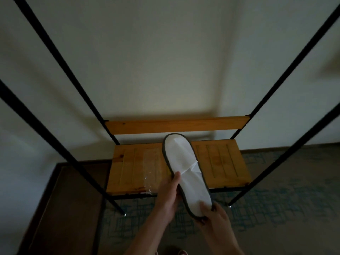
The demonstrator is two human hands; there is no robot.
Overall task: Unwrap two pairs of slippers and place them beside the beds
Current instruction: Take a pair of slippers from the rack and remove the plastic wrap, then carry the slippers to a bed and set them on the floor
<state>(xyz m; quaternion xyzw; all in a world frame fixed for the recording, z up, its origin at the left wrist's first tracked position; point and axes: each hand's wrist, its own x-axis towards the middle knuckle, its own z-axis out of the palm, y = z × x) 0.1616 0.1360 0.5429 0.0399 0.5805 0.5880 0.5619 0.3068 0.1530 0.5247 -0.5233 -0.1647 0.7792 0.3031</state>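
Both hands hold a white slipper [185,172]: left hand [168,192] pinches its side, right hand [213,216] grips the heel. The clear wrapper [150,170] lies on the wooden shelf [220,162]. No beds show yet.

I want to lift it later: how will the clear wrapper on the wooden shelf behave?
The wrapper looks thin and crinkled, so probably floppy and very light. Its glossy film may slip between fingers. It lies flat on the shelf, so it may be hard to pinch.

Slatted wooden shelf [219,162] in black metal rack frame [60,57], patterned carpet [276,218], perhaps dark flooring [64,208], pale wall [165,61]
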